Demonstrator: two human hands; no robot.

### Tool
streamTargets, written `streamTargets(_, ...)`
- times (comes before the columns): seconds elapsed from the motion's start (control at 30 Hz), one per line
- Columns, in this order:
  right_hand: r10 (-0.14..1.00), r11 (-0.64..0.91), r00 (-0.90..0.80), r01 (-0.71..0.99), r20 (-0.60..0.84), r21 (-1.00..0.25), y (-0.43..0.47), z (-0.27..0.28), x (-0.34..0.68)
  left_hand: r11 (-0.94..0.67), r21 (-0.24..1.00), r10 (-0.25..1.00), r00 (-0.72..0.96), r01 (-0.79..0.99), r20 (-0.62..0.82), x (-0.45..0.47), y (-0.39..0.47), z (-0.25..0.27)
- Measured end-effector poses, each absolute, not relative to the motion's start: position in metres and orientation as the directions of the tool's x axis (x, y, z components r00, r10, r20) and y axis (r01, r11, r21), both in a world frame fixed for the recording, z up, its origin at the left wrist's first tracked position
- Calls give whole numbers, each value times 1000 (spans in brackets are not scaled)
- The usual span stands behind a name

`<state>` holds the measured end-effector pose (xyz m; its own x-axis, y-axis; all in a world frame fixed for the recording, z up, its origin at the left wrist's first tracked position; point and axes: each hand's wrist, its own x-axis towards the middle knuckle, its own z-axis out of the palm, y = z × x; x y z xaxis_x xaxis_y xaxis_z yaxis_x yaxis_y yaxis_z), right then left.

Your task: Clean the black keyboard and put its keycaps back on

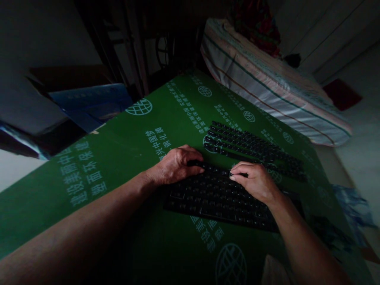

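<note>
A black computer keyboard lies at a slant on the green table covering. My left hand is closed at its far left corner, fingers over the back edge and thumb on the near side. Over the top row of keys, my right hand has its thumb and fingertips pinched together. Something dark shows between them, too small to tell apart from the keyboard. Just behind the keyboard, many loose black keycaps are laid out in rows, with the green covering showing through the gaps.
Beyond the table on the right is a bed with a striped mattress and a dark red patterned cloth on it. A blue box or panel stands by the table's left edge. The room is dim.
</note>
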<state>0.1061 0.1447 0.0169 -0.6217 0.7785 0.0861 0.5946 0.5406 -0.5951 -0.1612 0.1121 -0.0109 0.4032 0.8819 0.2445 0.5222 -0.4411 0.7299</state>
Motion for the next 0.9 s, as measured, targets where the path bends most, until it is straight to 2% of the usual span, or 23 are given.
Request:
streamTargets(0.33, 792, 566, -565, 535, 232, -627, 140, 7, 108, -433, 727, 886, 400, 532, 235, -161, 112, -9)
streamTargets(0.5, 757, 631, -570, 512, 319, -583, 135, 2, 109, -434, 723, 886, 400, 538, 234, -161, 112, -11)
streamTargets(0.6, 730, 680, -551, 531, 403, -506, 127, -6, 110, -440, 719, 883, 404, 538, 239, -162, 112, -11)
streamTargets(0.73, 645, 747, -532, 590, 548, -306, 111, -19, 109, -439, 721, 885, 398, 536, 243, -162, 113, -12)
streamTargets(0.9, 559, 781, -598, 612, 575, -123, 101, -25, 108, -432, 731, 888, 391, 528, 243, -161, 112, -12)
